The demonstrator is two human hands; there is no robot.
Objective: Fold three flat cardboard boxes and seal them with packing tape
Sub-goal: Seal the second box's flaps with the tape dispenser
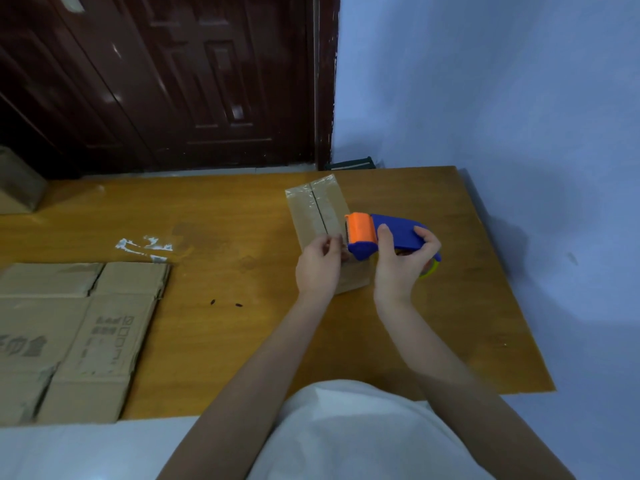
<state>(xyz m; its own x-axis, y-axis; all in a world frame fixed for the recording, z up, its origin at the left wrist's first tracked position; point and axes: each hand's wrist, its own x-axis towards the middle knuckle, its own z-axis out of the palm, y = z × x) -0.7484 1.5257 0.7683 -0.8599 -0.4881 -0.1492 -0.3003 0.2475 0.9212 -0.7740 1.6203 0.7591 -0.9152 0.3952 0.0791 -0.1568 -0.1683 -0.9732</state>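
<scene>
A small folded cardboard box (317,211) stands on the wooden table (225,220), with clear tape along its top seam. My right hand (401,263) grips a blue and orange tape dispenser (384,234) just above the box's near end. My left hand (320,266) is beside the dispenser's orange front, fingers pinched at the tape end by the cutter. Flat cardboard boxes (79,337) lie at the table's near left.
Another brown box (19,183) sits at the far left edge. A scrap of crumpled clear tape (145,247) lies on the table past the flat boxes. A dark wooden door (166,77) and a blue wall (502,84) stand behind the table.
</scene>
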